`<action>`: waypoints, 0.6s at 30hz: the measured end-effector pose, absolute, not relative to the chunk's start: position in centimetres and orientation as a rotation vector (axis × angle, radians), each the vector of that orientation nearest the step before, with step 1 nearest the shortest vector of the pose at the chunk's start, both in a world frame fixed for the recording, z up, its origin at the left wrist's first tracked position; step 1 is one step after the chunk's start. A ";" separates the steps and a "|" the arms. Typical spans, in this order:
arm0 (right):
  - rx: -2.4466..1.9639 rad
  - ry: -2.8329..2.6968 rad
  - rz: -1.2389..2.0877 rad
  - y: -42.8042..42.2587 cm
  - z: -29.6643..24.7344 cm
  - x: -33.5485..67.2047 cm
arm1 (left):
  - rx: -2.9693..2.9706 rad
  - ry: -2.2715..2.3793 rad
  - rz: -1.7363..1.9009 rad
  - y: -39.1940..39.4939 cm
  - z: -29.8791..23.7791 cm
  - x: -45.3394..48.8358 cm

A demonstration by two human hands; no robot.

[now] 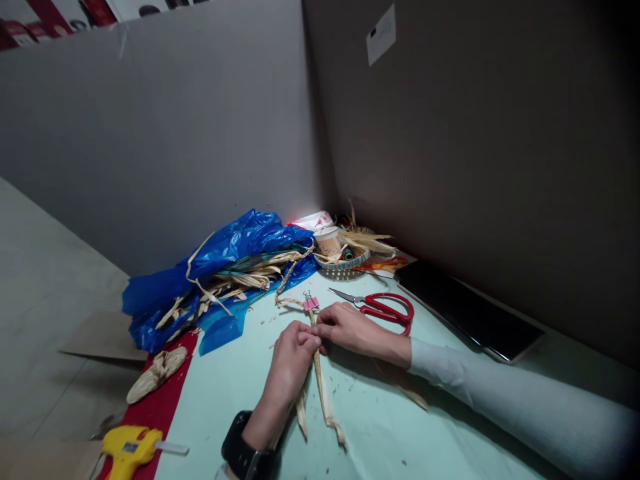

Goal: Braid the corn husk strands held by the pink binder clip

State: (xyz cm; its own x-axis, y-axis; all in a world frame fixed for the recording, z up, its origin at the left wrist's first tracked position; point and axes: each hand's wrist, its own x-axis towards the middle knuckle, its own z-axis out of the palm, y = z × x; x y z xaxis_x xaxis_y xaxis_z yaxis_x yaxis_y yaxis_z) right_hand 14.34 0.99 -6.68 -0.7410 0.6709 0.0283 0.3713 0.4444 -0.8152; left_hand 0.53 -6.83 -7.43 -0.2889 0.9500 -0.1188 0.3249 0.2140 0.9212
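Nearest, w/ a black wristband behind it, the left hand [293, 357] is pinching the husk strips [320, 387], fingers closed tight on them. The right hand [350, 328] is meeting it from the other side, fingertips also closed on the same strips, whose loose ends are trailing back under both hands on the bench [400, 433]. Just beyond the fingertips a pink binder clip [311, 302] is gripping the strips' far end. Red scissors [385, 308] are lying beyond the right hand; a blue plastic bag [220, 267] w/ more husks is sitting far left. A yellow glue gun [131, 448] is lying near-left.
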 end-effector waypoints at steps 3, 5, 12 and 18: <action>-0.947 -2.309 1.223 1.1 -7.0 14.3 | 1.295 1.762 1.031 -6.9 -7.0 0.2; -0.989 -2.286 1.231 1.2 -7.1 14.2 | 1.349 1.784 1.010 -6.9 -6.7 -0.2; -0.976 -2.229 1.246 0.9 -6.7 14.5 | 1.404 1.920 1.024 -6.6 -6.7 -0.3; -0.964 -2.092 1.406 0.7 -7.0 14.7 | 1.448 2.086 1.066 -8.0 -5.8 3.7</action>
State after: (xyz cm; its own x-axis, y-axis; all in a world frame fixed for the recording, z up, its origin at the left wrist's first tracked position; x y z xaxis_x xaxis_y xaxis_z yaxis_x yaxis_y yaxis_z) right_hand 14.69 0.68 -7.02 -0.6605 0.7505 -0.0221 0.3039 0.2404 -0.9219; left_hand 3.71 -8.05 -5.84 -0.3933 0.9133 0.1055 0.6204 0.1790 0.7636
